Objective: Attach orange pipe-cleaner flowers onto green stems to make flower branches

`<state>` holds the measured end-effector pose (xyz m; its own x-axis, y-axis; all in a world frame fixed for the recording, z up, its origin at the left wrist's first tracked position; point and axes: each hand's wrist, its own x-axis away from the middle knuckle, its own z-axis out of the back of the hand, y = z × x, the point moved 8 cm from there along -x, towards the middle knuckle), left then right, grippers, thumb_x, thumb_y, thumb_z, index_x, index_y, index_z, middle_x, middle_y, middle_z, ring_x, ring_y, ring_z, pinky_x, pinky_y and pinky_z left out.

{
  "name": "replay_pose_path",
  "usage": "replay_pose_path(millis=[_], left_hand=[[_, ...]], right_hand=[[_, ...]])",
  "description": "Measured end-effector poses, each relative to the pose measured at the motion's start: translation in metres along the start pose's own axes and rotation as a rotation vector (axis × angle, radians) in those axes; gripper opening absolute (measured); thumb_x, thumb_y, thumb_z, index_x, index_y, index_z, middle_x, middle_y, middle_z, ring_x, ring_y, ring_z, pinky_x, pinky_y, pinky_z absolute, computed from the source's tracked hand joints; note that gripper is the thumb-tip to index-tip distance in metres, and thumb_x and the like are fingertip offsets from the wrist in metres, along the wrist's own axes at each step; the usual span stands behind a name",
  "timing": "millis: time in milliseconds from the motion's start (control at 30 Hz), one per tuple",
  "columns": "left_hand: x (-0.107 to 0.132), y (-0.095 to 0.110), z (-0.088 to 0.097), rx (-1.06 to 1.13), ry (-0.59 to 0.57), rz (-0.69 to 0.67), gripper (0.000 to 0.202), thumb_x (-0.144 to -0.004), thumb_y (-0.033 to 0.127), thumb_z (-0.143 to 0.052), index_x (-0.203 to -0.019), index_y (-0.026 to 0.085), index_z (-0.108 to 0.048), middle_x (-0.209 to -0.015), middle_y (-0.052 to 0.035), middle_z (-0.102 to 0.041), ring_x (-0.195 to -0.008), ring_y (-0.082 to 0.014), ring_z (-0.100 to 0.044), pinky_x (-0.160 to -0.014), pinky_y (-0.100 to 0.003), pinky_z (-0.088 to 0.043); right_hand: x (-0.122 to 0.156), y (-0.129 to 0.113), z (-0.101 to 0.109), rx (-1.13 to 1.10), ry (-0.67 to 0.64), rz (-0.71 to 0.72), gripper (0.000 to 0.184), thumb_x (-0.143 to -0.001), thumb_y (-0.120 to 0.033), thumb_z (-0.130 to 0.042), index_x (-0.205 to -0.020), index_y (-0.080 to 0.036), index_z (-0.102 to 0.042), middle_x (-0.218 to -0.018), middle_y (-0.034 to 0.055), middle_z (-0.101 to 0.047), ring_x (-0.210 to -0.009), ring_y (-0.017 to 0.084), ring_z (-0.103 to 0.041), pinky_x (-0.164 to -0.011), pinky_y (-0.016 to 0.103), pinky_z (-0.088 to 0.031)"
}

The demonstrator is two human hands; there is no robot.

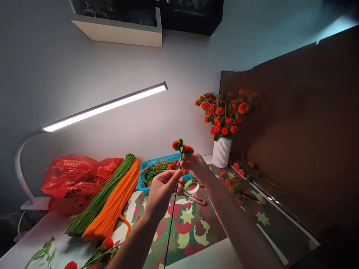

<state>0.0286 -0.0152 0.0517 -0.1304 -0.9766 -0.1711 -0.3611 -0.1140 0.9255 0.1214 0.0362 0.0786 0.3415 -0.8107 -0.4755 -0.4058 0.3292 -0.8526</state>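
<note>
A sprig of orange pipe-cleaner flowers (187,149) stands upright between my hands, with a small green bud at its top. My left hand (165,186) is closed around its stem, below the blooms; a long dark stem wire (170,231) runs down from that grip. Just under the flower heads, my right hand (197,166) pinches the upper stem. A thin strip leads from near my right fingers to a roll of green tape (192,186); whether the roll hangs or rests on the table I cannot tell. Pink-handled snips (197,200) lie beneath it.
A blue basket (143,175) holds several flower sprigs. Left of it lie green pipe cleaners (105,194), orange pipe cleaners (114,205) and a red plastic bag (74,179). A white vase (221,153) of orange flowers stands behind, beside cardboard (294,123). A lamp (106,108) reaches overhead.
</note>
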Motion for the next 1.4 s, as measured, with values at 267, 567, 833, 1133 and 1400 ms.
replay_pose_path(millis=[267,567,833,1133,1400], left_hand=[[0.002,0.011,-0.001,0.138,0.038,-0.116,0.025,-0.072,0.034,-0.069,-0.066,0.013,-0.057,-0.048,0.0072,-0.041,-0.036,0.0,-0.03,-0.035,-0.012,-0.025],[0.001,-0.007,-0.013,0.592,-0.183,0.283,0.022,-0.086,0.017,-0.05,-0.065,0.011,-0.052,-0.049,0.0093,-0.027,-0.029,0.0025,-0.017,-0.028,-0.006,-0.017],[0.001,0.023,0.013,-0.259,0.133,-0.238,0.023,-0.071,0.037,-0.07,-0.073,0.015,-0.065,-0.056,0.0006,-0.057,-0.039,-0.0066,-0.045,-0.036,-0.017,-0.035],[0.001,0.026,0.011,-0.049,0.055,-0.156,0.025,-0.07,0.036,-0.07,-0.064,0.013,-0.061,-0.047,0.0059,-0.041,-0.036,-0.0015,-0.029,-0.033,-0.014,-0.021],[0.001,-0.01,-0.015,0.505,-0.164,0.302,0.018,-0.08,0.018,-0.055,-0.064,0.01,-0.056,-0.049,0.0092,-0.032,-0.029,0.0036,-0.015,-0.027,-0.007,-0.014]], right_hand=[[-0.001,0.013,-0.013,-0.136,0.037,-0.069,0.028,-0.053,-0.042,-0.082,-0.061,-0.018,-0.068,-0.063,-0.0002,-0.062,-0.063,0.012,-0.051,-0.068,0.03,-0.041],[0.004,0.008,-0.026,-0.106,-0.151,-0.139,0.022,-0.062,-0.039,-0.078,-0.065,-0.018,-0.07,-0.064,0.0013,-0.065,-0.064,0.013,-0.056,-0.07,0.03,-0.044],[0.0,0.002,0.0,-0.044,0.13,-0.131,0.024,-0.044,-0.028,-0.085,-0.059,-0.018,-0.069,-0.057,-0.0021,-0.063,-0.058,0.01,-0.055,-0.064,0.028,-0.045],[0.003,0.018,-0.021,-0.206,-0.038,-0.218,0.028,-0.05,-0.038,-0.084,-0.068,-0.02,-0.072,-0.06,-0.002,-0.061,-0.059,0.01,-0.05,-0.067,0.029,-0.043],[0.006,0.03,-0.026,-0.266,-0.201,-0.307,0.033,-0.052,-0.04,-0.084,-0.07,-0.016,-0.072,-0.064,0.0,-0.06,-0.061,0.009,-0.051,-0.059,0.023,-0.039]])
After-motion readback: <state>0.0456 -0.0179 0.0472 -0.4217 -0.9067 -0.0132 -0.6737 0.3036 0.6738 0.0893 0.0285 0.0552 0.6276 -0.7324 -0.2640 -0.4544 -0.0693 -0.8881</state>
